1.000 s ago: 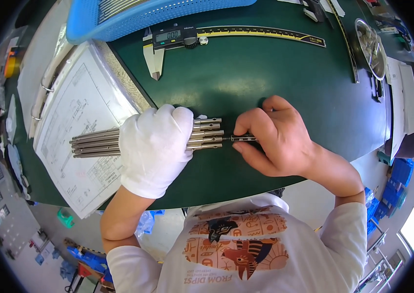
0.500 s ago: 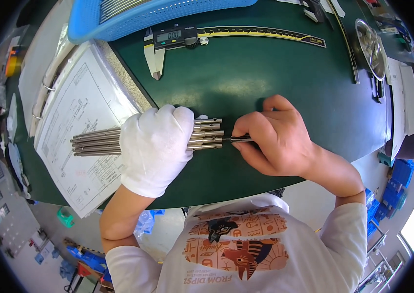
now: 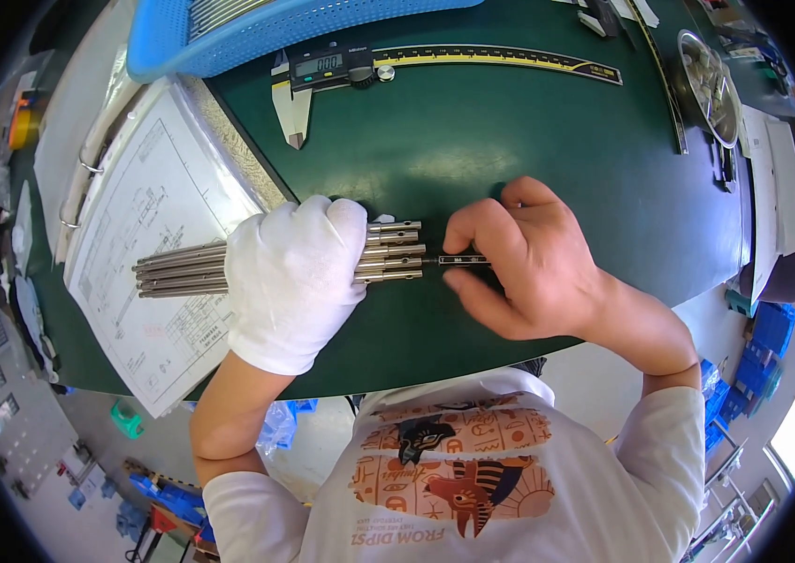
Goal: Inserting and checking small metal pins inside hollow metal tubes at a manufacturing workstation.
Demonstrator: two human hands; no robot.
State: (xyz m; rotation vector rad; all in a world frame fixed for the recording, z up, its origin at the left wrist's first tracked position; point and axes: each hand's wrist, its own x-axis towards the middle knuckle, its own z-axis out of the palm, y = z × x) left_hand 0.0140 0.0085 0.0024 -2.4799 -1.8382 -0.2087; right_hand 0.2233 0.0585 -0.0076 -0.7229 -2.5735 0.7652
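My left hand (image 3: 294,281), in a white glove, is closed around a bundle of slim metal rods (image 3: 182,270). Their stepped ends (image 3: 396,251), some with small cross holes, stick out to the right of the glove. A slim dark tool (image 3: 461,260) with pale marks on its handle lies in line with one of the rods, its thin tip at that rod's end; how deep it reaches is hidden. Bare, my right hand (image 3: 538,258) surrounds the tool's handle with thumb and index finger spread apart. The thumb is off the handle, whose far end disappears behind the fingers.
A digital caliper (image 3: 332,70) lies across the green table (image 3: 510,131). Behind it stands a blue basket (image 3: 257,47) with rods. Under my left hand is a binder with a technical drawing (image 3: 149,272). A metal bowl (image 3: 688,94) of small parts sits far right.
My right thumb and index finger have parted from their pinch on the tool, and more of its handle shows. My left hand keeps its hold on the rods; the whole view has shifted slightly.
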